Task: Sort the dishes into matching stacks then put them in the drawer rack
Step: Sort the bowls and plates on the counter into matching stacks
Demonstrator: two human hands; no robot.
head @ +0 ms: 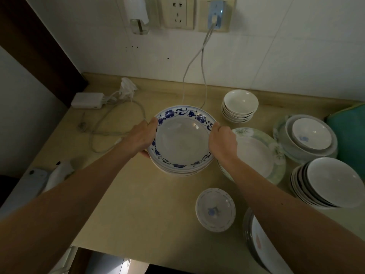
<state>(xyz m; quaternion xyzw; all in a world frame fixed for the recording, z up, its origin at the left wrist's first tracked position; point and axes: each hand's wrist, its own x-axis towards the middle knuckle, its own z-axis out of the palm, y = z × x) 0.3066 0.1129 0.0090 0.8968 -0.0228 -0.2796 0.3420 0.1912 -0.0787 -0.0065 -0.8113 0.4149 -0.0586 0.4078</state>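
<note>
**Both hands grip the stack of blue-rimmed plates at the counter's centre**

A stack of blue-flowered plates (182, 141) sits in the middle of the beige counter (126, 204); whether it rests on the surface or is raised just off it cannot be told. The left hand (141, 138) grips the stack's rim at 9 o'clock, thumb over the top edge and fingers curled beneath. The right hand (222, 142) grips the rim at 3 o'clock, thumb and fingers pinching the edge. The hands are apart, one on each side of the stack.

From the stack, at 1 o'clock stands a pile of small white bowls (240, 105), near the wall. At 3 o'clock, just beside the stack and partly behind the right wrist, lies a green-rimmed plate (260, 153) on top of others. Further out at 3 o'clock is a mixed pile, a white bowl with a blue mark (311, 133) nested in wider dishes. At 4 o'clock is a leaning stack of white plates (331, 182). At 5 o'clock stands a single small patterned bowl (215, 209), apart from the rest, and beyond it near the counter's front edge a dark-rimmed dish (258, 246) is partly hidden by the right forearm.

At 10 o'clock lies a white charger block (87, 99) with looped cables (110, 123). At 12 o'clock a grey cord (194, 62) runs up the tiled wall to a plug in a socket (215, 14).
</note>
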